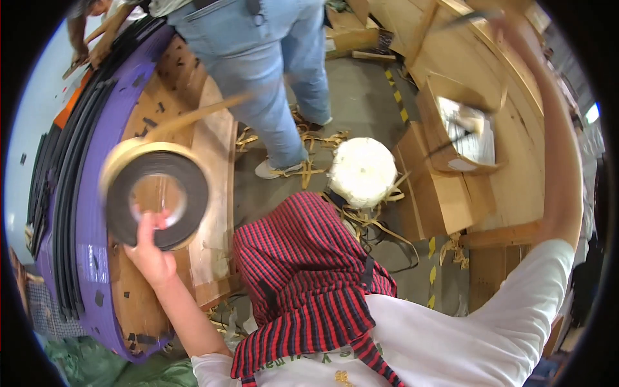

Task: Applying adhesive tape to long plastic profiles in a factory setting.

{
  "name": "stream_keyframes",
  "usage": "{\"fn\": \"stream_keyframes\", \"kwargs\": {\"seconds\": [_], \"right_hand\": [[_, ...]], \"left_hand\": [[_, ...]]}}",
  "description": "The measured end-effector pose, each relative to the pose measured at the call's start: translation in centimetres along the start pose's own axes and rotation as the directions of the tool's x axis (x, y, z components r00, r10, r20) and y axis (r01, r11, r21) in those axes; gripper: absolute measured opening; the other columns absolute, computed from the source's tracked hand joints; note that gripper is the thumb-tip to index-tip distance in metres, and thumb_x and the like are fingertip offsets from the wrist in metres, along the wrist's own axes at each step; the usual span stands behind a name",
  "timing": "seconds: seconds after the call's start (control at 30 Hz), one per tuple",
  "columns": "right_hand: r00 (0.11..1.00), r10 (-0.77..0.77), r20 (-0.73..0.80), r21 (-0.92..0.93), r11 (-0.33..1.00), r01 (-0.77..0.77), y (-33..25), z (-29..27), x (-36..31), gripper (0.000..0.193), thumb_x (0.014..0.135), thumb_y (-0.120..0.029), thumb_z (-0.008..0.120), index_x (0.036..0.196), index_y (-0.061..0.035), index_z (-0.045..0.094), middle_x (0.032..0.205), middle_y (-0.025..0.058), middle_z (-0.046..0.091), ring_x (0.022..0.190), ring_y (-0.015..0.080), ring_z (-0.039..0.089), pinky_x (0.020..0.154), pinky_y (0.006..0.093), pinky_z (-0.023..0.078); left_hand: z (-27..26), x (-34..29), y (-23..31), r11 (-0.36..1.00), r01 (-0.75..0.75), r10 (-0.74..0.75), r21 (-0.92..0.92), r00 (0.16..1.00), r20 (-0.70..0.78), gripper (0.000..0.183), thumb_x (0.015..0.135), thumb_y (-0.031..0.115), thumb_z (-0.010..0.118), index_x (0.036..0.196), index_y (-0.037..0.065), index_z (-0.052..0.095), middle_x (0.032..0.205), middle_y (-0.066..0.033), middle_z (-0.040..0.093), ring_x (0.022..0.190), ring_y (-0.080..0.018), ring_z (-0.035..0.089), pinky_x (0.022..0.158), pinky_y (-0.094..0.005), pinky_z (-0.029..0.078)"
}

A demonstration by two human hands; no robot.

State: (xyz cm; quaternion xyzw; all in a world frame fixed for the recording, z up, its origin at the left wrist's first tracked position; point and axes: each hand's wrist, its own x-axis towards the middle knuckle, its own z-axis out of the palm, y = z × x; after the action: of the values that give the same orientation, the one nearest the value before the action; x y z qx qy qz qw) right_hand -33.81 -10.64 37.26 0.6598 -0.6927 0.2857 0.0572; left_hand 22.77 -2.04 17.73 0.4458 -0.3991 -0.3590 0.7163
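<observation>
My left hand [153, 258] grips a large tape roll [158, 166] at its core, with the thumb across the roll's dark flat side. The roll has a tan outer layer, and a blurred tan strip [200, 116] runs from its top toward the upper right. The roll is above the wooden table at left. My right arm reaches far up and to the right. Motion smears my right hand [512, 29] at the top right, so its fingers cannot be made out. A blurred dark, thin shape [461, 20] shows beside it.
Purple sheets [97, 174] with long black strips [68, 213] lie along the wooden table [213, 148]. A person in jeans [258, 84] stands ahead; another person's hands work at far left. A white round bundle [363, 169], loose tan strips [306, 164] and cardboard boxes [445, 193] are at centre right.
</observation>
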Motion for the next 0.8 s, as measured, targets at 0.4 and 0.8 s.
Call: {"fn": "stream_keyframes", "kwargs": {"seconds": [0.4,0.8], "right_hand": [[0.512,-0.794,0.328,0.719,0.561,0.409,-19.5,20.1,-12.6,0.074,0.063,-0.019,0.075,0.126,-0.0032,0.039,0.115,0.0155,0.054,0.106,0.0271,0.052,0.089,0.0347,0.043],[0.450,-0.835,0.316,0.761,0.507,0.405,-22.9,20.8,-14.1,0.031,0.071,-0.020,0.068,0.094,-0.0023,0.058,0.079,0.0140,0.058,0.072,0.0304,0.057,0.064,0.0359,0.046]], "left_hand": [[4.6,-1.6,0.6,0.632,-0.514,-0.232,0.580,0.589,0.774,0.030,0.072,0.011,0.064,0.100,0.006,0.056,0.083,-0.0182,0.060,0.077,-0.0338,0.059,0.066,-0.0368,0.048],[3.4,-1.7,3.2,0.598,-0.420,-0.304,0.682,0.669,0.678,0.036,0.075,0.021,0.063,0.108,0.009,0.052,0.068,-0.0161,0.059,0.064,-0.0326,0.058,0.060,-0.0391,0.046]]}}
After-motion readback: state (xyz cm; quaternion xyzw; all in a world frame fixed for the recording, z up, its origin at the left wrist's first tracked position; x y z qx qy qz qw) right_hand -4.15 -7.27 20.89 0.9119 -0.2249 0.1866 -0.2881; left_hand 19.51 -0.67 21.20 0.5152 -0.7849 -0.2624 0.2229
